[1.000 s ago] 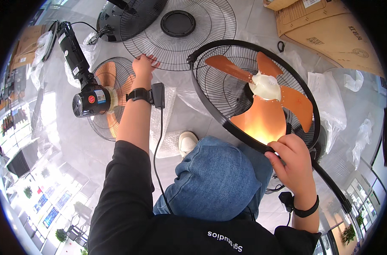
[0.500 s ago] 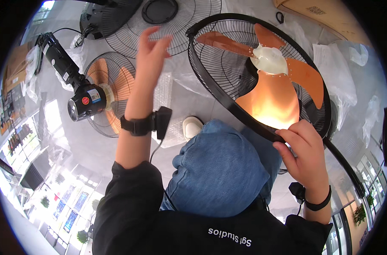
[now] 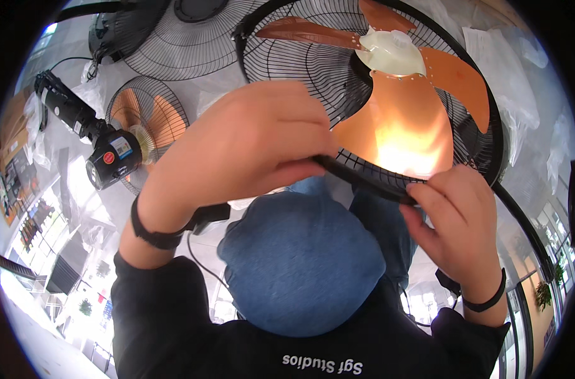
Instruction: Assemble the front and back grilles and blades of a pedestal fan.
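Far left, a small orange-bladed fan is seen with its black motor housing [image 3: 114,158], well apart from the left fingers, out past the wrist. Up and left of those fingers, beyond them, a flat wire fan grille [image 3: 177,54] is laid on the floor, cut by the frame edge. Left hand [image 3: 243,136]: thumb below, fingers above, closed on the black rim band [image 3: 366,181]; contact is partly hidden by the hand itself. A jeans-covered leg [image 3: 303,265] is seen below the fingers, on the body side.

The band's near stretch is spanned between both hands, its long axis sloped from the left fingertips down to the right ones. Beyond it, away from the body, the larger fan's orange blade [image 3: 395,120] and cream hub [image 3: 392,54] are framed by the wire cage. Neither hand is clearly nearer the hub.

Right hand [image 3: 458,218]: thumb and forefinger pinched on the band's lower right end; no blade is touched. Just right of these fingers, a black pole [image 3: 524,230] is angled down; farther up, crumpled clear plastic [image 3: 499,82].
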A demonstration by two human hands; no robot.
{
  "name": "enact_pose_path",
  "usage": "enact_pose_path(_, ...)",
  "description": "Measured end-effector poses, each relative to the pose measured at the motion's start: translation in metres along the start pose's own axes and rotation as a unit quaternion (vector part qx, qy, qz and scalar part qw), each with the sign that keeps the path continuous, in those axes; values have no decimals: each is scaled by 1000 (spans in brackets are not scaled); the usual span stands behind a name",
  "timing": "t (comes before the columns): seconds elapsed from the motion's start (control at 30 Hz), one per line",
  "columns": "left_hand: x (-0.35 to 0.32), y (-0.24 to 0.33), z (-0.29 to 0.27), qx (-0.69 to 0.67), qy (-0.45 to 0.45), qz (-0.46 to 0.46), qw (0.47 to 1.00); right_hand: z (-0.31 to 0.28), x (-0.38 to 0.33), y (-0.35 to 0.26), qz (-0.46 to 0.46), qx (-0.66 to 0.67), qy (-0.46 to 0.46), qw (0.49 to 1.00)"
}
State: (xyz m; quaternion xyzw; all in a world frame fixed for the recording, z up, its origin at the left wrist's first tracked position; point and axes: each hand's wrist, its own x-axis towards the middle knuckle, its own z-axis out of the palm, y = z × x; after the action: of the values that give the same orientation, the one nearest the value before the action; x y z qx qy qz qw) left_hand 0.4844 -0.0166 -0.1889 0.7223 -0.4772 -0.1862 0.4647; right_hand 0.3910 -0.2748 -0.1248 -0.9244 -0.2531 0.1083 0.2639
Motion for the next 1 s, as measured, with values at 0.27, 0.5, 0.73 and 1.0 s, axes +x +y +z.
enact_pose_path(0.27, 2, 9, 7, 109, -31, 79, 990, 4, -16, 8, -62, -24, -4, 998)
enact_pose_path(0.5, 2, 5, 9, 124, -15, 72, 989, -9, -3, 7, -69, -25, -70, 995)
enact_pose_path(0.73, 2, 0, 9, 119, 7, 94, 988, -10, 0, 4, -58, -31, -69, 995)
enact_pose_path(1.0, -1, 0, 9, 108, 3, 77, 991, -9, 2, 5, -30, -5, -87, 996)
